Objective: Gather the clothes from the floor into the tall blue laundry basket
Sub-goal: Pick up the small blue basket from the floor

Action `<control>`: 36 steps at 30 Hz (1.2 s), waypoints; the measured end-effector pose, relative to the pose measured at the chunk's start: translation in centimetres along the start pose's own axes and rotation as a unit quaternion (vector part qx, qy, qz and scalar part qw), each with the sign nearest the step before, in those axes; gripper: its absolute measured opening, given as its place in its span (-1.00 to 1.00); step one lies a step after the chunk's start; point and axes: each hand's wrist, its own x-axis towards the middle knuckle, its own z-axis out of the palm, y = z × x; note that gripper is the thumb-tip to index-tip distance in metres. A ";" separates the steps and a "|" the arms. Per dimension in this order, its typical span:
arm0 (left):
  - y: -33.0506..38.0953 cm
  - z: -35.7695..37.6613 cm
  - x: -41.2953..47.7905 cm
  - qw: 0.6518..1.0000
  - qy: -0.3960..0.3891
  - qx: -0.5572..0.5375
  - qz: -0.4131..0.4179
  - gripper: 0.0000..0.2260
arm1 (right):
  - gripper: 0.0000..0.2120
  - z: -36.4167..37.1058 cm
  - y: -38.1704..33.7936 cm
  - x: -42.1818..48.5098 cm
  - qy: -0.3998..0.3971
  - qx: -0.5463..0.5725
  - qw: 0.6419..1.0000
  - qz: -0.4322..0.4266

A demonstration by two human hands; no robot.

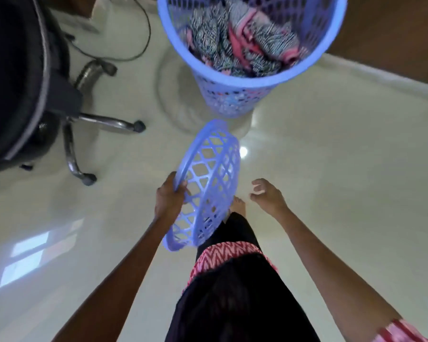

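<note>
1 lid [211, 166], left hand [169, 197] gripping.

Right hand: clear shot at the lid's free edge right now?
Likely yes. The right hand is empty, fingers loosely curled, just beside the lid with nothing blocking the gap. The left hand grips the opposite rim, so the edge facing the right hand is free.

tall blue perforated laundry basket [232, 99] upright toward far edge of floor [331, 169], open. crumpled black-white and pink clothes [242, 43] inside, piled almost to rim. lid [182, 166] off, tilted.
</note>
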 end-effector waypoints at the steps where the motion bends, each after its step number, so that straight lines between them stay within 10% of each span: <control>1: 1.5 -0.3 -1.0 1.000 -0.008 -0.028 0.012 -0.86 | -0.59 -0.8 0.0 -1.5 0.010 0.011 1.000 0.001; 20: 23.2 -10.4 1.0 0.955 -0.063 -0.265 0.117 -0.69 | -0.74 -17.1 -10.9 -15.9 0.277 0.050 0.947 -0.156; 27: 28.4 -10.9 -0.1 0.968 0.174 -0.043 0.178 -0.53 | -0.51 -19.9 -18.7 -15.3 0.295 0.059 0.943 -0.144; 36: 33.6 -8.2 8.1 0.990 0.064 0.075 0.103 -0.51 | -0.60 -24.2 -28.6 -6.3 0.171 0.128 0.972 -0.099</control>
